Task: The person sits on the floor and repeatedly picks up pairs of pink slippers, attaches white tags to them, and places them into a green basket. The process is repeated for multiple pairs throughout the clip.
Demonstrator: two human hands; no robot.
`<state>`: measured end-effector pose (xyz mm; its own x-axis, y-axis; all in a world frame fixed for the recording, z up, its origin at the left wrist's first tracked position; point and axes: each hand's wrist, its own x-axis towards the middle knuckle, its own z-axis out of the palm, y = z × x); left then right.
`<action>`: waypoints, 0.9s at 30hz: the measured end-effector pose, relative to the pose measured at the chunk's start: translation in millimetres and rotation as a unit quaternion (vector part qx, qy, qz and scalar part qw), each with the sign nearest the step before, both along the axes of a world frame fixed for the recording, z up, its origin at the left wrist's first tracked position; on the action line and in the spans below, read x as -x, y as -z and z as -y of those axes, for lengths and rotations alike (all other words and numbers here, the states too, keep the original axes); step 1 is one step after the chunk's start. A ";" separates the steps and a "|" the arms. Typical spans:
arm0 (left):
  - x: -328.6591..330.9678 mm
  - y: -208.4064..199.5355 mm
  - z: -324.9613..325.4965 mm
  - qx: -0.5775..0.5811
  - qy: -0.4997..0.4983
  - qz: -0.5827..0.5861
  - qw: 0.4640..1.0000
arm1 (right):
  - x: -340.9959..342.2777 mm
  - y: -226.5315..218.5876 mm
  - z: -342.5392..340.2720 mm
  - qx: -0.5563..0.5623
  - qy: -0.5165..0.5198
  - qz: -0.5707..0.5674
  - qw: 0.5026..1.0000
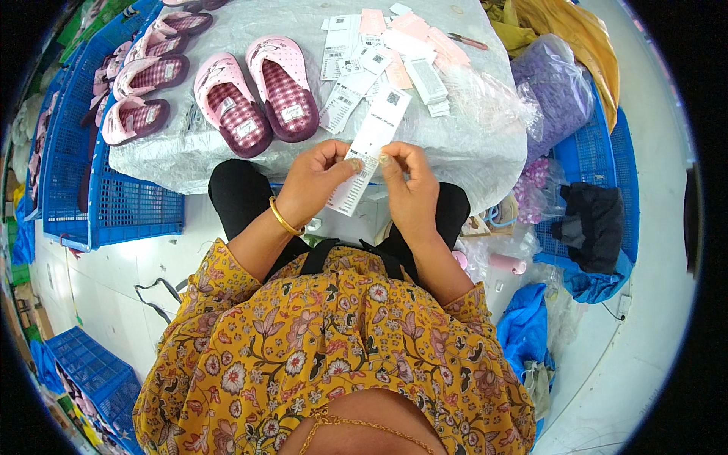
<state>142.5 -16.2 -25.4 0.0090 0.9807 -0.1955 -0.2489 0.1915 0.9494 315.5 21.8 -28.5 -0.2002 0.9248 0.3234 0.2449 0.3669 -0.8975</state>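
Note:
A long white printed paper tag [385, 114] slants in front of me over the table's near edge. My left hand [318, 180] is closed on its left side, thumb on top and fingers curled behind. My right hand [410, 188] pinches its right edge between thumb and curled forefinger. Just beyond my left hand, a pair of pink slippers with plaid insoles, the left slipper [231, 106] and the right slipper [282, 87], rests side by side on the table. Loose white and pink tags [343, 98] lie spread behind the held one.
Plastic sheeting covers the table [182, 163]. More pink slippers [136, 120] line its left side. A pair of tweezers or small tool [467, 41] lies at the far right. Blue crates stand left [140, 216] and right [580, 155], with a purple wrapped bundle [557, 83] by the right one.

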 end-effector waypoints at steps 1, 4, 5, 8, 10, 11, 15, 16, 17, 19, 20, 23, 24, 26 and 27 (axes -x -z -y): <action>-0.1 -0.6 -0.5 0.001 -0.008 0.009 1.000 | -2.2 -2.9 -0.9 -0.066 0.022 0.044 0.997; -1.5 -4.2 -1.0 -0.019 -0.012 0.008 1.000 | -5.8 -16.6 -1.1 -0.197 0.057 0.110 0.972; -1.7 -4.7 -0.9 -0.030 -0.006 -0.001 1.000 | -4.9 -18.4 -1.5 -0.221 0.047 0.117 0.967; -2.6 -4.9 -1.2 -0.060 0.014 -0.035 0.998 | -2.2 -20.8 -2.0 -0.269 0.027 0.133 0.953; -3.2 -2.3 -1.0 -0.076 0.019 -0.065 0.995 | -2.3 -19.5 -1.0 -0.271 0.016 0.137 0.953; -3.8 -3.3 -0.4 -0.085 0.023 -0.075 0.993 | -2.6 -18.7 0.1 -0.265 0.015 0.134 0.955; -8.6 -6.1 1.6 -0.121 0.027 -0.105 0.987 | -3.5 -11.8 2.4 -0.247 0.013 0.099 0.964; -10.3 -5.8 2.0 -0.129 0.025 -0.109 0.985 | -3.6 -10.0 2.7 -0.243 0.014 0.085 0.966; -12.0 -5.6 2.4 -0.129 0.023 -0.103 0.986 | -3.8 -8.8 3.9 -0.231 0.016 0.081 0.970; -15.2 -4.9 3.2 -0.126 0.017 -0.094 0.987 | -4.1 -6.5 6.4 -0.204 0.019 0.070 0.976; -16.5 -5.4 3.8 -0.127 0.007 -0.109 0.986 | -4.1 -6.4 7.0 -0.190 0.022 0.061 0.980; -15.3 -10.6 2.7 -0.158 -0.016 -0.190 0.969 | -5.3 -8.3 8.0 -0.147 0.029 0.047 0.988; -9.4 -14.6 0.5 -0.182 -0.021 -0.242 0.953 | -6.9 -10.8 8.6 -0.129 0.028 0.047 0.990; -0.6 -11.1 -7.7 -0.173 -0.001 -0.233 0.957 | -8.3 -11.3 8.3 -0.115 0.018 0.044 0.992; 0.0 -12.3 -9.7 -0.139 0.020 -0.186 0.972 | -7.7 -10.4 5.6 -0.119 0.007 0.041 0.992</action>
<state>142.5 -6.5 -13.1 0.0272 0.9963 0.0811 0.1237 -0.0839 0.9888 323.2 16.2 -18.1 -0.2224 0.8267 0.5168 0.3201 0.5626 -0.7622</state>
